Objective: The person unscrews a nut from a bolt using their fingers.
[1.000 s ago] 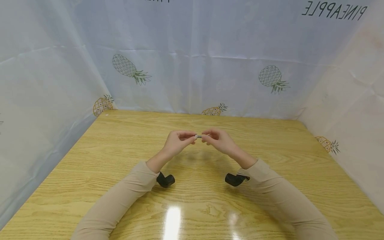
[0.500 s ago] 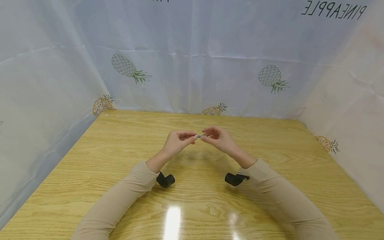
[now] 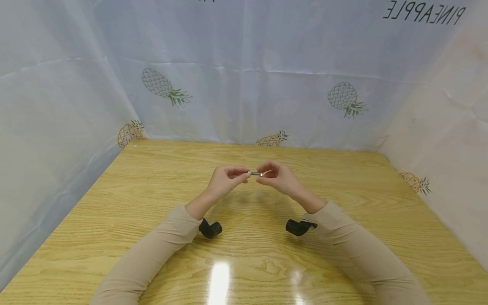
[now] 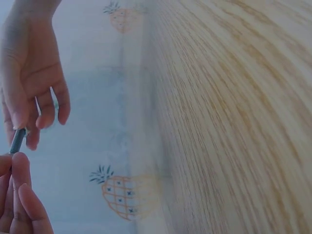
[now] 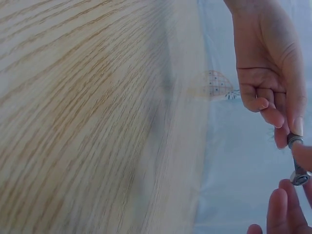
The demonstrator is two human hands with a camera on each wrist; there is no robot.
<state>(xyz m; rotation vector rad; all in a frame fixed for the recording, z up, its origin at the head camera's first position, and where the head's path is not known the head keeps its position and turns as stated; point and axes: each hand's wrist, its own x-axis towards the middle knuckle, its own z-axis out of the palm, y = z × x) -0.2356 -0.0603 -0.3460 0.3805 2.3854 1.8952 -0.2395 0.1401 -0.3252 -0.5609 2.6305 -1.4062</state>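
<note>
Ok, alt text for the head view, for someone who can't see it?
A left hand pinches one end of a metal bolt above a wooden table; the right hand is at the other end, thumb and fingers parted. Pale pineapple-print cloth hangs behind.

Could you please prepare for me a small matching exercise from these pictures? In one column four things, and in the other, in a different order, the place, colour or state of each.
Things:
1. bolt
2. left hand
3. table
4. cloth

Descriptions:
A. printed with pineapples
B. pinches one end of the bolt
C. yellowish, with wood grain
D. grey, metallic

Right pairs: 1-D, 2-B, 3-C, 4-A
</note>
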